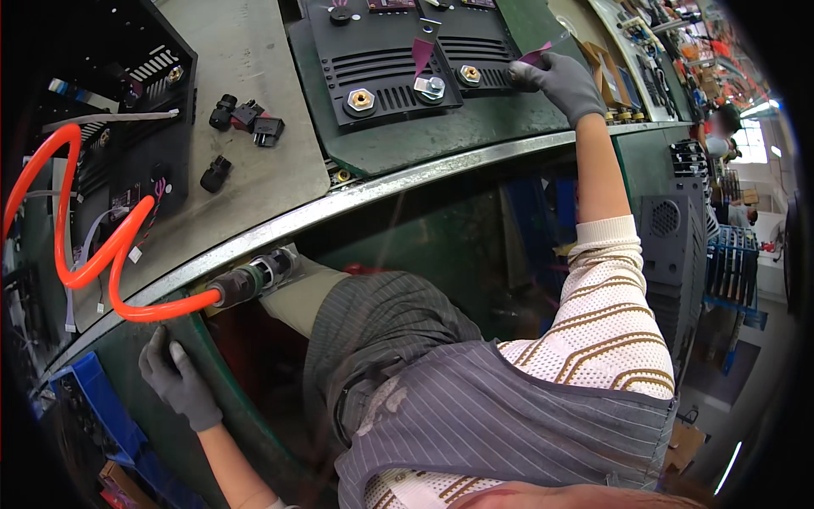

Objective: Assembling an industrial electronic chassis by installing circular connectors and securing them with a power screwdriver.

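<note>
Right hand [561, 82], gloved grey, pinched a small magenta strip [534, 56] over the black vented panel [398, 59]. Left hand [176, 379] hung below the surface [254, 161], fingers loosely spread, holding nothing.

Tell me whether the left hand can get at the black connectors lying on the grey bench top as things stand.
Probably not without lifting: the left hand hangs below the bench edge, empty and open. The black connectors lie on top, well beyond the orange hose.
</note>
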A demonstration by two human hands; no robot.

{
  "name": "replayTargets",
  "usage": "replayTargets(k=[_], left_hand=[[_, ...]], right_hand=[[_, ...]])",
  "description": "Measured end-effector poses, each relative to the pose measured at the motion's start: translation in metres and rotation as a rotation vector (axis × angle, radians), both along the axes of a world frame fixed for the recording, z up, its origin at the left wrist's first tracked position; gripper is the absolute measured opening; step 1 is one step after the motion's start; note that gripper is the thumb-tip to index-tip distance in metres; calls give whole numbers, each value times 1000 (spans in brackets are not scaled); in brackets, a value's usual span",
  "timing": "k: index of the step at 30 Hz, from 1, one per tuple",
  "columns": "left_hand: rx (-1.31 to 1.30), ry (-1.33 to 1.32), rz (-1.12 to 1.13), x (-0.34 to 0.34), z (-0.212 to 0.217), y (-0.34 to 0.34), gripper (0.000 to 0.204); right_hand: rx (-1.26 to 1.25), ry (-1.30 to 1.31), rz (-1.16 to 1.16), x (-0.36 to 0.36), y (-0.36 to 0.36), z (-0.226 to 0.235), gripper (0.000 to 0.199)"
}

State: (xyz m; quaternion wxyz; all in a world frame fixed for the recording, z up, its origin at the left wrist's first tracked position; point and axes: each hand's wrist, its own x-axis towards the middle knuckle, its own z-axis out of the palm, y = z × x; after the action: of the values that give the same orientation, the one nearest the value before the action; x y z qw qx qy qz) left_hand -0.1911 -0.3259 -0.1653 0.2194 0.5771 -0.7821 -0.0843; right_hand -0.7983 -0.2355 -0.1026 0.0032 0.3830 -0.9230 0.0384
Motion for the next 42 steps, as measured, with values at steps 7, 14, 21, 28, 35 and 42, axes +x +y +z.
replayTargets(k=[7, 14, 21, 28, 35, 42], left_hand=[[-25, -2, 6, 2, -1, -1, 30], [-33, 6, -28, 1, -3, -5, 30], [144, 484, -23, -38, 12, 20, 43], [509, 804, -288, -144, 53, 17, 43], [289, 741, -491, -162, 77, 33, 30], [262, 909, -733, -198, 160, 40, 37]], right_hand=[[-289, -425, 43, -26, 4, -22, 33], [-187, -308, 37, -11, 12, -10, 40], [-629, -613, 292, 57, 20, -42, 30], [-334, -1160, 729, 223, 3, -62, 47], [-514, -1060, 998, 281, -31, -71, 69], [-739, -1351, 1229, 274, -37, -35, 38]])
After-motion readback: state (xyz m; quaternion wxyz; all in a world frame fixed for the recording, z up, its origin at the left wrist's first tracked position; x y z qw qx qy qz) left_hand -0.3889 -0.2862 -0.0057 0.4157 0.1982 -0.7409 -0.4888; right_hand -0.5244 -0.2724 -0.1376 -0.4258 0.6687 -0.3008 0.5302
